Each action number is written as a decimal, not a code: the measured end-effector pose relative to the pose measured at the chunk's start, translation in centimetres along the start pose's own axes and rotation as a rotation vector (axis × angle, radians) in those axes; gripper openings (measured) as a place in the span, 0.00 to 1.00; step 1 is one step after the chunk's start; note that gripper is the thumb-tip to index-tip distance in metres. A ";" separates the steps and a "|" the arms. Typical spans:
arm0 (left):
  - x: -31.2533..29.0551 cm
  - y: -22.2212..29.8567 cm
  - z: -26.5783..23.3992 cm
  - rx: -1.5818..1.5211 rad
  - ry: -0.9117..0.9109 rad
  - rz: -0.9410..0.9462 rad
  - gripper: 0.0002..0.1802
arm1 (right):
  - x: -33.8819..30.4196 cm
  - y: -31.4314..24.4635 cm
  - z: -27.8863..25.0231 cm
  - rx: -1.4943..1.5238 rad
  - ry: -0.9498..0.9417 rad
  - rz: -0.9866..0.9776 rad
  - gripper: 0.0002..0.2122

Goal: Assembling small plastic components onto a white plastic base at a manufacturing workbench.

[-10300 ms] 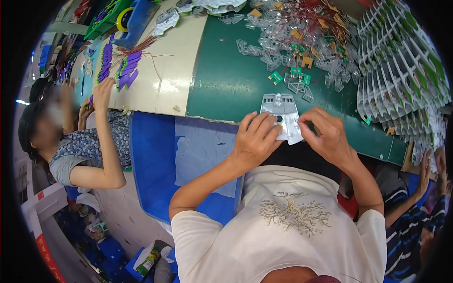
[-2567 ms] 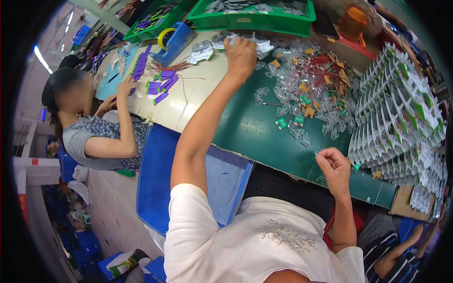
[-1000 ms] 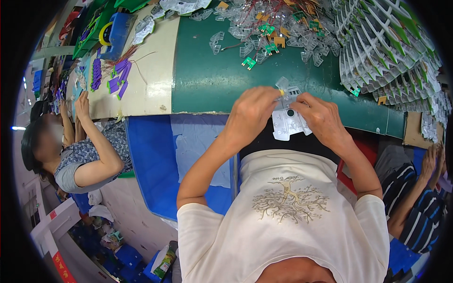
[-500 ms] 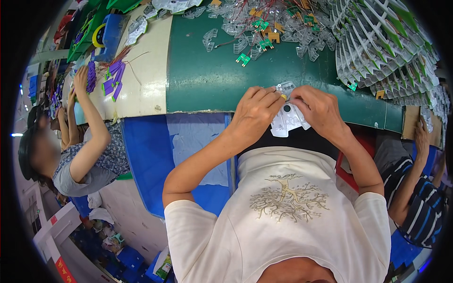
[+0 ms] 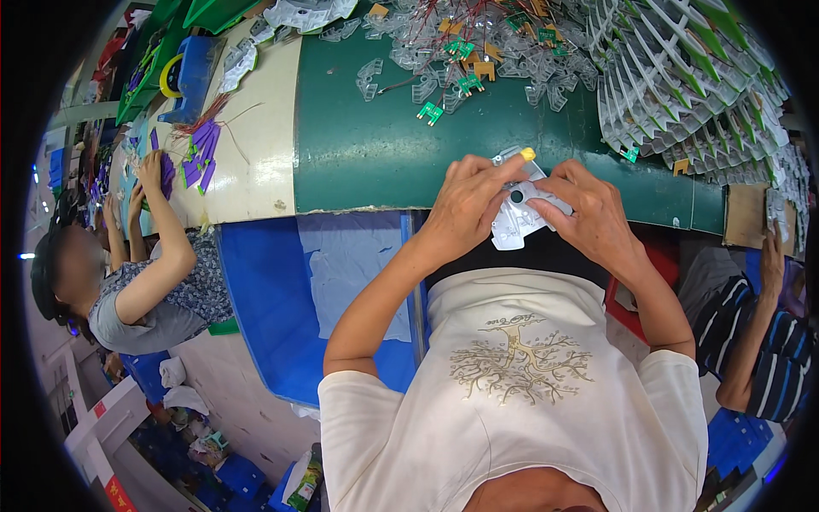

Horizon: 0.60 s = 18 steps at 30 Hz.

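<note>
Left hand (image 5: 465, 205): thumb and fingers bent around the left side of a white plastic shell (image 5: 512, 220), index finger stretched across the upper part, yellow covering (image 5: 528, 154) at its tip; exact contact of the curled fingers hidden, not possible to tell. Right hand (image 5: 590, 205): thumb and bent index finger pinching the shell's right side; presence of a separate small part within the pinch, likewise not possible to tell.

Position of the shell: at the front edge of the green tabletop (image 5: 384, 154), lower portion past the edge, close before the waist. Long axis running outward from the body, leaning slightly right; broad end toward the body and lower left, narrow end away, over the tabletop. Round dark hole (image 5: 517, 197) near mid-length, between the 2 hands.

Beyond the narrow end: loose heap of clear plastic pieces (image 5: 422, 90), red wires (image 5: 452, 19), orange-brown notched pieces (image 5: 485, 70) and green circuit boards (image 5: 470, 84). To the right: leaning stacks of green-edged shells (image 5: 682, 94). To the left, below the table edge: blue bin (image 5: 264, 316) with a pale sheet (image 5: 358, 273). Farther left: purple strips (image 5: 201, 152) on a cream tabletop (image 5: 264, 162). Outermost: 2 co-workers, 1 at left (image 5: 145, 299), 1 in stripes at right (image 5: 755, 341).
</note>
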State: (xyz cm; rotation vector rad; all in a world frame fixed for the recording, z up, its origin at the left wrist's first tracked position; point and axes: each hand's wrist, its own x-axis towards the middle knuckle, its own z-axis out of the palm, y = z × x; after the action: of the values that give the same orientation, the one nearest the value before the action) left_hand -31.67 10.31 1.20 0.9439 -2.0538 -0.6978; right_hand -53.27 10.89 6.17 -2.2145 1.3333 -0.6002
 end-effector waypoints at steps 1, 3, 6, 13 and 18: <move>0.3 0.0 -0.2 0.000 -0.001 -0.001 0.35 | 0.0 0.1 -0.2 -0.023 0.012 -0.033 0.10; 0.7 -0.1 -0.3 0.025 -0.157 -0.004 0.37 | 0.1 -0.2 -0.8 0.054 0.037 -0.020 0.09; 0.8 0.3 -0.8 0.067 -0.234 -0.039 0.36 | -0.3 -0.9 -2.0 0.448 -0.045 0.123 0.08; 0.6 0.6 -0.3 0.055 -0.194 -0.057 0.36 | -1.5 -1.8 -1.2 0.163 0.073 -0.156 0.10; 0.4 0.7 -0.2 0.030 -0.160 -0.068 0.36 | -3.2 -1.5 2.1 -0.013 0.115 -0.213 0.09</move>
State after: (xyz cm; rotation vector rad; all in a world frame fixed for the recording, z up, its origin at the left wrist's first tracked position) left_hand -31.96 10.42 1.99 1.0070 -2.1853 -0.8027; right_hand -52.40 14.72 5.04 -2.3827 1.1656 -0.8089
